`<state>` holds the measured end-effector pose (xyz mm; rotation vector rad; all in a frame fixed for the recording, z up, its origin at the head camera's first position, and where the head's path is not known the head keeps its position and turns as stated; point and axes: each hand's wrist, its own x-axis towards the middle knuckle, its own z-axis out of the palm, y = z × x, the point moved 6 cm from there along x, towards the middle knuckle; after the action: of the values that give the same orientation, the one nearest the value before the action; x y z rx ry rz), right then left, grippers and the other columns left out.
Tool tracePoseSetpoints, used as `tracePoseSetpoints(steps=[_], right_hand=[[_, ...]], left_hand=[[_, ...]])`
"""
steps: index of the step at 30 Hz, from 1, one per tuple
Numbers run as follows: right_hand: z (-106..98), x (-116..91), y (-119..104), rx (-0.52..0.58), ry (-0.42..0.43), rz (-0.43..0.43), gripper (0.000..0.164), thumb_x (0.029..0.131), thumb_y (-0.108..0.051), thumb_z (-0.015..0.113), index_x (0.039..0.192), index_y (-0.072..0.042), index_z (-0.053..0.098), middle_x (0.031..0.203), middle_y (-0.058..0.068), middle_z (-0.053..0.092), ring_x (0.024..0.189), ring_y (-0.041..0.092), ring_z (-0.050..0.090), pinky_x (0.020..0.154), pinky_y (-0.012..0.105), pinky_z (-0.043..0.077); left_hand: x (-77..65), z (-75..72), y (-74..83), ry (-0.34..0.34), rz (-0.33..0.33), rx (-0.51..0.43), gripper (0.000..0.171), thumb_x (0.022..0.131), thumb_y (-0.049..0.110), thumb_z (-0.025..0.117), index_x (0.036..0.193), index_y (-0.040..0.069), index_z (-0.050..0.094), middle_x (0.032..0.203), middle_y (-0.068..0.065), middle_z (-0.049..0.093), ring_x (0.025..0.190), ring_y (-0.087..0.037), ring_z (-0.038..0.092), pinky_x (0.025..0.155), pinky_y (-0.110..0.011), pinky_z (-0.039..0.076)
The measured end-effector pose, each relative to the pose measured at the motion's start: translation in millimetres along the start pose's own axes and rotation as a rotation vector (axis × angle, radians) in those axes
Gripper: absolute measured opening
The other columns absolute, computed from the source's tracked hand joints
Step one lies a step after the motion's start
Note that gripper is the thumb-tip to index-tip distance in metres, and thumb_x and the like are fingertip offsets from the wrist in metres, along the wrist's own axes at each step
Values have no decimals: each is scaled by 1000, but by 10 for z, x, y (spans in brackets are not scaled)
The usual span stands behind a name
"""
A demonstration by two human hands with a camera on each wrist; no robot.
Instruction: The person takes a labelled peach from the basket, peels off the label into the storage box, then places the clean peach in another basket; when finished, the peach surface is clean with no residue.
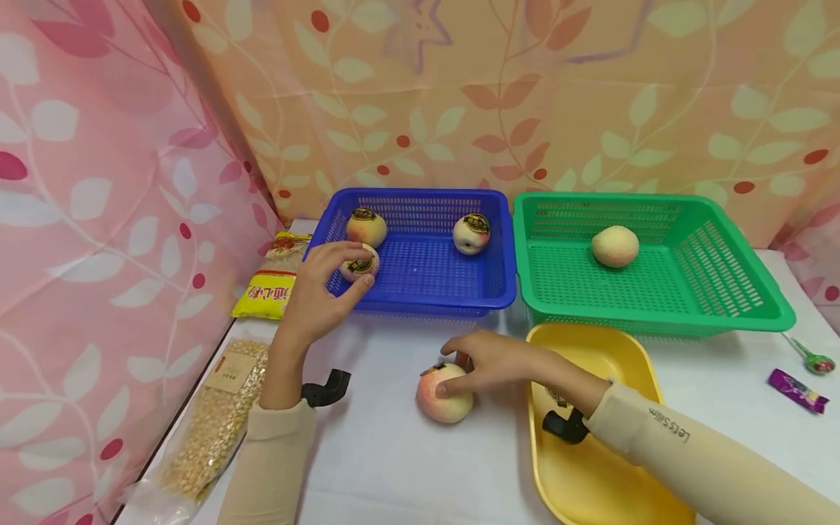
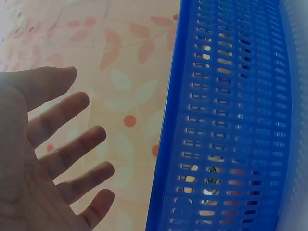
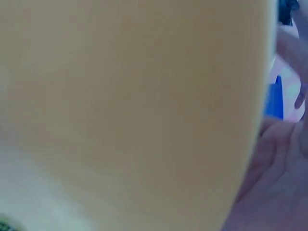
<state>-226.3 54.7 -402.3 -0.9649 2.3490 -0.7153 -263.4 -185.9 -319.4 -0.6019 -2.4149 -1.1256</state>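
My left hand (image 1: 320, 295) hovers over the front left of the blue basket (image 1: 426, 270), fingers loosely bent and apart. Just past its fingertips, a peach with a dark label (image 1: 359, 268) lies in the basket. The left wrist view shows the same hand with nothing in it, beside the basket wall (image 2: 226, 115). On the white table, my right hand (image 1: 495, 357) grips another peach (image 1: 445, 399), thumb on its near side and fingers partly hidden behind. In the right wrist view, the yellow tray's wall (image 3: 130, 115) covers most of that hand (image 3: 276, 173).
Two more peaches (image 1: 366, 227) sit in the blue basket, and one peach (image 1: 615, 246) in the green basket (image 1: 656, 317). Under my right forearm, the yellow tray (image 1: 604, 474) holds a mostly hidden peach. Food bags (image 1: 219, 408) lie left; a purple wrapper (image 1: 797, 391) and lollipop (image 1: 817, 362) lie right.
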Motion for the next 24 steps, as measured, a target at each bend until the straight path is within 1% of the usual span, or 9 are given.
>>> tracePoseSetpoints(steps=[2, 5, 8, 10, 13, 16, 20, 22, 24], right_hand=[[18, -42, 24, 33, -47, -26, 65, 88, -47, 75, 133, -2, 62, 101, 1, 72, 90, 14, 64, 83, 30, 53], [45, -106, 52, 75, -104, -55, 57, 85, -43, 79, 130, -12, 66, 98, -6, 69, 88, 15, 63, 81, 28, 51], [58, -156, 55, 104, -118, -80, 52, 79, -39, 85, 125, -21, 67, 98, -11, 68, 91, 14, 63, 85, 28, 52], [66, -175, 43, 99, -107, -108, 53, 74, -36, 87, 121, -24, 67, 98, -13, 67, 90, 11, 62, 86, 29, 52], [83, -190, 16, 62, -72, -151, 56, 69, -33, 89, 118, -24, 65, 98, -14, 65, 89, 6, 59, 85, 27, 52], [90, -201, -1, 23, -31, -189, 57, 66, -32, 89, 118, -24, 65, 98, -16, 64, 88, 3, 57, 81, 24, 51], [18, -226, 8, -11, 58, -223, 59, 66, -33, 89, 119, -22, 65, 102, -15, 65, 89, 4, 57, 80, 26, 53], [-54, -230, 15, -52, 126, -235, 61, 66, -34, 89, 121, -20, 65, 104, -13, 66, 88, 6, 58, 78, 25, 53], [-128, -226, 23, -106, 199, -240, 64, 66, -37, 90, 121, -18, 65, 105, -11, 68, 88, 8, 60, 78, 27, 53]], left_hand=[[3, 22, 19, -9, 14, -3, 31, 88, 16, 78, 118, 14, 74, 132, -8, 68, 134, -28, 50, 117, -57, 31], [5, 63, 58, -33, 28, -8, 30, 88, 16, 78, 118, 15, 73, 131, -5, 68, 133, -27, 51, 117, -55, 32], [-5, 109, 109, -71, 32, -17, 29, 88, 17, 78, 117, 18, 73, 127, -2, 68, 128, -22, 54, 112, -49, 40], [-13, 146, 148, -108, 32, -28, 29, 89, 19, 78, 117, 20, 73, 124, 2, 68, 124, -17, 57, 108, -45, 46], [-27, 197, 207, -168, 28, -55, 29, 90, 20, 78, 118, 22, 73, 121, 4, 70, 118, -11, 60, 98, -38, 53], [-43, 237, 243, -228, 12, -80, 28, 91, 22, 77, 119, 23, 73, 120, 5, 72, 114, -10, 61, 93, -34, 52], [-70, 323, 266, -354, -30, -110, 28, 92, 22, 76, 120, 21, 72, 121, 0, 73, 112, -17, 64, 90, -39, 52], [-89, 373, 278, -430, -47, -115, 28, 93, 24, 75, 120, 20, 72, 120, 1, 73, 112, -17, 65, 91, -41, 52], [-110, 408, 296, -485, -55, -116, 27, 93, 25, 75, 120, 20, 72, 119, 3, 73, 111, -15, 65, 91, -42, 52]])
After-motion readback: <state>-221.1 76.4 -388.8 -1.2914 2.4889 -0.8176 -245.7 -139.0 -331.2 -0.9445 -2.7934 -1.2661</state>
